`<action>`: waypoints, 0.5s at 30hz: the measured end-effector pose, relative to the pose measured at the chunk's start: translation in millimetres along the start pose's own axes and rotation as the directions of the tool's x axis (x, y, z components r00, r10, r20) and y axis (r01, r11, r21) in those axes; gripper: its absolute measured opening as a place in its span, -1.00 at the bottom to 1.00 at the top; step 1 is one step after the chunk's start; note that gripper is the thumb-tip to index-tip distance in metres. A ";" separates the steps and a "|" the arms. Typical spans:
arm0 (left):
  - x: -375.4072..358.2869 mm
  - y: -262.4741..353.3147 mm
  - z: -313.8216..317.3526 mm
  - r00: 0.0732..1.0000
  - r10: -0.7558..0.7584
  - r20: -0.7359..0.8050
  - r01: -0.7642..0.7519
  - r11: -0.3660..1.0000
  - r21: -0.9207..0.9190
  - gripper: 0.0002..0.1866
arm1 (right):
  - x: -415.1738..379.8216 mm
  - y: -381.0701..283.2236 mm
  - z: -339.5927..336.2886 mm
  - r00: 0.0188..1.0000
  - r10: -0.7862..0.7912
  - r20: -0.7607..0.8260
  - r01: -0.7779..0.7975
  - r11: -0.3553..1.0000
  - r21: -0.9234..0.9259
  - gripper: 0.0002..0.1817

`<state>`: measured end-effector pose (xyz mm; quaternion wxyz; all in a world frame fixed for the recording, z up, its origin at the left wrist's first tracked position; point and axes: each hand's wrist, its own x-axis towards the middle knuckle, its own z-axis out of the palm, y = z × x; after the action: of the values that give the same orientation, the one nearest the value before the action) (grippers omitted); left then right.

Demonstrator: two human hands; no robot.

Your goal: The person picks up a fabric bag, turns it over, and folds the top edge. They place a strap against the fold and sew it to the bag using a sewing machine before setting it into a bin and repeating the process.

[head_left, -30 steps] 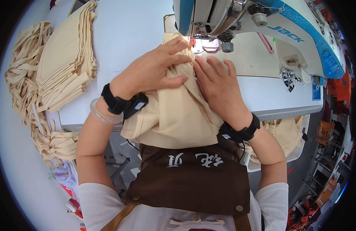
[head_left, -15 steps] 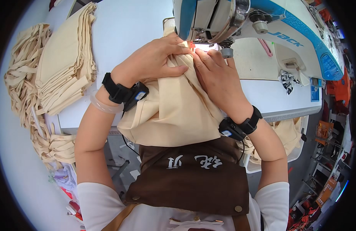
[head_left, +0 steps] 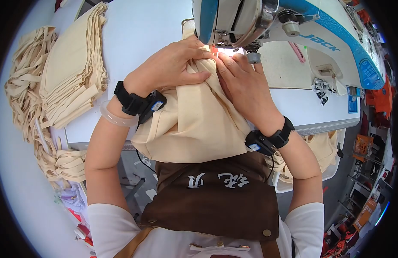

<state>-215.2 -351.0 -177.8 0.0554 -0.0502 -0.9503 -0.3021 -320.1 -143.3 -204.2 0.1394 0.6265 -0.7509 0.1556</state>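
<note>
Cream fabric [head_left: 194, 124] hangs bunched from the needle area of a blue and white sewing machine [head_left: 233, 21] over the table's front edge. My left hand [head_left: 177, 62] grips the cloth just left of the lit needle area, its thumb pressed on the folds and its fingers closed around them. My right hand [head_left: 246, 86] lies on the right side of the same cloth, fingers close together and fingertips beside the presser foot. The machine head partly covers the fingertips of both hands.
A stack of folded cream panels [head_left: 74, 69] is on the left of the white table [head_left: 134, 26], beside a heap of cream straps [head_left: 26, 81]. A white bin [head_left: 285, 187] with cream cloth stands below at the right. Black-and-white scraps [head_left: 323, 91] lie near the machine base.
Almost nothing differs. My right hand and wrist have shifted very slightly, while my left hand keeps its place on the cloth.
</note>
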 end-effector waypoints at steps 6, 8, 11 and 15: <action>0.5 0.8 -1.5 1.000 0.007 0.008 -0.007 1.000 -0.002 -0.49 | -0.5 0.6 -0.7 1.000 -0.006 0.004 0.006 1.000 -0.024 -0.60; -0.1 2.4 -1.8 1.000 -0.010 0.012 0.010 1.000 -0.001 -0.49 | -0.3 1.2 0.8 1.000 -0.008 0.001 0.009 0.999 -0.032 -0.60; -0.7 0.5 0.0 1.000 0.014 -0.001 -0.014 1.000 0.012 -0.48 | -1.3 0.9 0.7 1.000 0.002 -0.003 -0.002 1.000 0.001 -0.60; -2.6 -1.3 2.4 1.000 0.021 -0.021 -0.021 1.000 -0.001 -0.48 | -3.6 1.8 -0.4 0.999 0.044 -0.027 -0.042 0.995 0.095 -0.62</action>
<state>-213.0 -350.8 -180.8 0.0683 -0.0571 -0.9489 -0.3027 -321.2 -139.6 -205.4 0.1169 0.6138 -0.7539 0.2029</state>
